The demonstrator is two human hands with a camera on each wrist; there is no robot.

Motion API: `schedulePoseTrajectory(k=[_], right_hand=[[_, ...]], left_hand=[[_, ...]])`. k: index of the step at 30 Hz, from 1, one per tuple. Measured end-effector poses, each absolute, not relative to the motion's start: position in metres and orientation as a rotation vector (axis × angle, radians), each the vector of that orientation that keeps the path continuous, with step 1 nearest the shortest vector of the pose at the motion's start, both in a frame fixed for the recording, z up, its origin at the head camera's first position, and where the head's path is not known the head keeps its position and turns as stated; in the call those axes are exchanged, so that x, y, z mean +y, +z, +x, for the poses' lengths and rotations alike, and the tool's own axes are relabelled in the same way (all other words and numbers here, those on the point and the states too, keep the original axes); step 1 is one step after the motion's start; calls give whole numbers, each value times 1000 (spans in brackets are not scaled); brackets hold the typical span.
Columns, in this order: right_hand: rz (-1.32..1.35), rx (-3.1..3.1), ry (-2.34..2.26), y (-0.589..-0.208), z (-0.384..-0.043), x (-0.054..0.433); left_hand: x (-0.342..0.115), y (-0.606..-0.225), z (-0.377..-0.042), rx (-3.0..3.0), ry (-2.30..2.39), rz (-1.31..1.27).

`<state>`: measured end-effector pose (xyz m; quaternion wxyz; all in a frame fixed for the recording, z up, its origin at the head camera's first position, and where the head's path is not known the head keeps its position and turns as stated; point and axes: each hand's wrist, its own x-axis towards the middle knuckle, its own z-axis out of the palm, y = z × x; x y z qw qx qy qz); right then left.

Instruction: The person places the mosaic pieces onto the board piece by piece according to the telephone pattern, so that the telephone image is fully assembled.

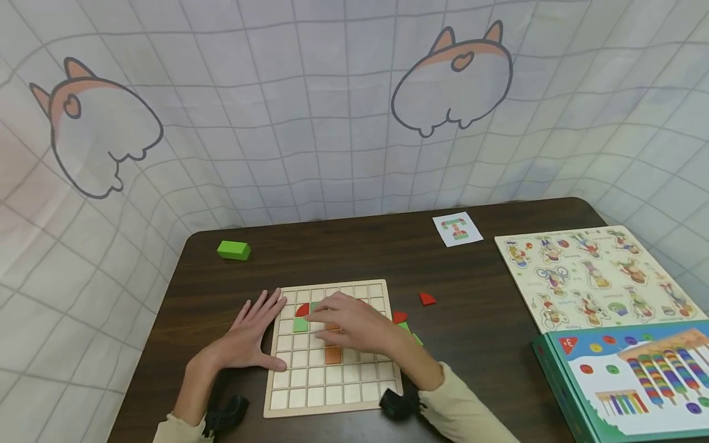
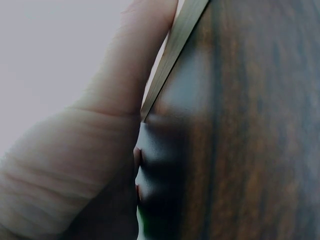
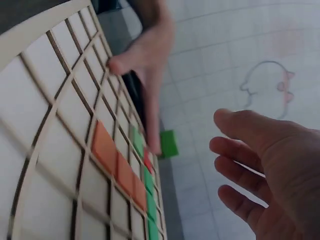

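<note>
A pale wooden grid board [image 1: 316, 395] lies on the dark table. My left hand [image 1: 244, 341] rests at its left edge, fingers spread and straight, thumb on the near part of that edge. Over the board's middle hovers my right hand [image 1: 354, 323], fingers loosely bent with nothing seen between them. In the grid sit a red quarter-round tile [image 1: 302, 310], a green square tile [image 1: 300, 325] and an orange tile [image 1: 333, 355]; the right hand hides part of the pattern. The right wrist view shows orange tiles [image 3: 105, 149] in a row meeting a line of green tiles [image 3: 148, 180].
Right of the board lie a loose red quarter-round tile [image 1: 426, 299], another red tile [image 1: 399, 317] and green tiles [image 1: 404, 326]. A pattern card [image 1: 457, 229] and a green block [image 1: 234, 250] lie farther back. A picture puzzle board [image 1: 598, 277] and a box [image 1: 653, 381] occupy the right.
</note>
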<state>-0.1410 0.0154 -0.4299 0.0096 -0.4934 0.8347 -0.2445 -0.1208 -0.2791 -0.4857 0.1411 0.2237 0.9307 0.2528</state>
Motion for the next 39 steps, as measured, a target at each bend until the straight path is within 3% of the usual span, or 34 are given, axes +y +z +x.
schedulePoseTrajectory(k=[6, 12, 25, 39], right_hand=[[-1441, 2622, -969, -429, -134, 89], [-1360, 2675, -955, -443, -140, 125], [-1301, 2687, -904, -445, -150, 138], [-1067, 2718, -695, -460, -147, 133]], left_hand=[[-278, -485, -122, 2703, 735, 680], [-278, -487, -121, 2715, 721, 701], [-279, -487, -122, 2707, 735, 675], [-279, -487, -121, 2716, 735, 691]])
